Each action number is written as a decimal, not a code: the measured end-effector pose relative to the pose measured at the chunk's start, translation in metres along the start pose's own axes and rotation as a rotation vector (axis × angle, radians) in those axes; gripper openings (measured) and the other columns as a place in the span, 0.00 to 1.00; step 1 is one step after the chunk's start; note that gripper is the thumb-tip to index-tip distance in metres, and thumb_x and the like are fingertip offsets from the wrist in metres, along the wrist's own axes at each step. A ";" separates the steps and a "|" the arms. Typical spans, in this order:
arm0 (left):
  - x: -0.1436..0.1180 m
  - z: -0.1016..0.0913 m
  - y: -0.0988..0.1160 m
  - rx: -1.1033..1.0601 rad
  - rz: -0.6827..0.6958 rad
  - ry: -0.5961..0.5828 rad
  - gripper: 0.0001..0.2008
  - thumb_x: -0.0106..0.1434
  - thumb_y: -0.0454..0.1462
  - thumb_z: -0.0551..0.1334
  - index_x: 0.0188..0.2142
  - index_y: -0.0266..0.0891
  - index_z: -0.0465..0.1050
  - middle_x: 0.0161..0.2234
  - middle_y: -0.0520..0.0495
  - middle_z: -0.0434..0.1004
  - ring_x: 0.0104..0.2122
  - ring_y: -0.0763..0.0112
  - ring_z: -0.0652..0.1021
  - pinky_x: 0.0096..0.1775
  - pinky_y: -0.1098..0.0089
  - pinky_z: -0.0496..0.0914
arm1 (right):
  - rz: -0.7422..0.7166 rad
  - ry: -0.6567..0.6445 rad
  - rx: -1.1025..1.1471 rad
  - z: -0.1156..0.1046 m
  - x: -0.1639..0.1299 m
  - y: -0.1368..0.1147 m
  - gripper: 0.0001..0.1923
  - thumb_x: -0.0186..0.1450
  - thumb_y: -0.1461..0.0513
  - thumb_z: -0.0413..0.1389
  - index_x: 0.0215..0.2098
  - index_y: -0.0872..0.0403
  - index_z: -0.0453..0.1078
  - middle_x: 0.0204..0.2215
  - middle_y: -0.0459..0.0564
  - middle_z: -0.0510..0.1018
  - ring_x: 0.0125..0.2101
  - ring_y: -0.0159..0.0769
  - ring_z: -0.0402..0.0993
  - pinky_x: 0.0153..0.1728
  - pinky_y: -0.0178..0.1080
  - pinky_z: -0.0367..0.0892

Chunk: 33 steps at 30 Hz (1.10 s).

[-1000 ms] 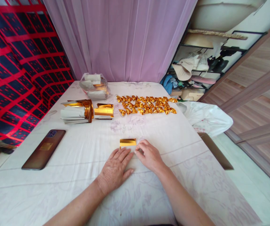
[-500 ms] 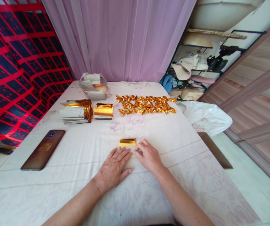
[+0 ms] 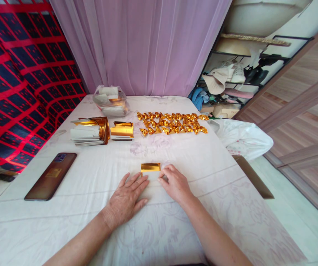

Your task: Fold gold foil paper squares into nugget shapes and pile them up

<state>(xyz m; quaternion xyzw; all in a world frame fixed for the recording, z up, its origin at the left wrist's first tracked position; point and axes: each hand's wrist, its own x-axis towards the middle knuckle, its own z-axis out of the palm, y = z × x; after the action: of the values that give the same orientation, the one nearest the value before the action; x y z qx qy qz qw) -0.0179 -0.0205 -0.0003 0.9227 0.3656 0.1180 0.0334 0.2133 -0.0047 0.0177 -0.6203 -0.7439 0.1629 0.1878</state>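
A small sheet of gold foil paper [image 3: 150, 167] lies on the table in front of me, with a gold band along its far side and a paler strip along its near side. My left hand [image 3: 129, 195] rests flat on the cloth, fingers spread, its fingertips at the sheet's near left corner. At the right edge, the thumb and curled fingers of my right hand [image 3: 175, 183] pinch the paper. Farther off, folded gold foil pieces [image 3: 172, 123] stand in rows.
Behind on the left are a thick stack of foil paper [image 3: 89, 132], a smaller stack [image 3: 122, 130] and a clear plastic bag [image 3: 110, 103] of paper. A phone [image 3: 50, 177] lies at left. A white plastic bag [image 3: 244, 136] hangs by the table's right edge.
My left hand has slid left and slightly back, uncovering more of the sheet's near side. My right hand has stayed at the right edge.
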 end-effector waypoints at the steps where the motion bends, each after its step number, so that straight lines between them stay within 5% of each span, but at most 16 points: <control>1: -0.001 0.000 -0.001 -0.002 -0.003 0.003 0.26 0.69 0.49 0.53 0.62 0.43 0.60 0.62 0.46 0.66 0.63 0.59 0.63 0.64 0.52 0.48 | -0.001 0.004 0.000 0.000 0.000 0.000 0.03 0.61 0.65 0.59 0.33 0.49 0.70 0.37 0.44 0.72 0.37 0.32 0.72 0.38 0.34 0.64; 21: -0.007 -0.011 -0.013 0.051 0.027 0.027 0.22 0.69 0.49 0.53 0.57 0.42 0.67 0.61 0.47 0.67 0.63 0.58 0.63 0.65 0.53 0.41 | -0.009 0.006 -0.064 -0.001 0.001 -0.005 0.01 0.63 0.63 0.57 0.33 0.50 0.69 0.37 0.46 0.72 0.35 0.32 0.72 0.37 0.34 0.64; 28: -0.002 -0.007 -0.013 0.042 0.026 0.043 0.21 0.68 0.51 0.55 0.51 0.40 0.70 0.60 0.46 0.68 0.62 0.57 0.64 0.65 0.52 0.43 | 0.083 0.008 -0.329 0.003 0.001 -0.032 0.17 0.60 0.48 0.60 0.35 0.53 0.69 0.37 0.54 0.72 0.36 0.42 0.71 0.34 0.41 0.65; 33: -0.004 -0.005 -0.015 0.016 0.018 0.055 0.20 0.68 0.51 0.54 0.51 0.42 0.69 0.60 0.47 0.69 0.62 0.57 0.64 0.65 0.53 0.42 | 0.116 -0.011 -0.248 0.003 0.001 -0.026 0.14 0.60 0.50 0.61 0.35 0.51 0.69 0.38 0.49 0.72 0.37 0.39 0.71 0.36 0.39 0.65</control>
<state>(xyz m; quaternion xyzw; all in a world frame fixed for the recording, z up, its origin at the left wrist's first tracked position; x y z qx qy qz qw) -0.0320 -0.0125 0.0017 0.9225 0.3592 0.1408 0.0150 0.1892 -0.0086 0.0274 -0.6798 -0.7223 0.0837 0.0960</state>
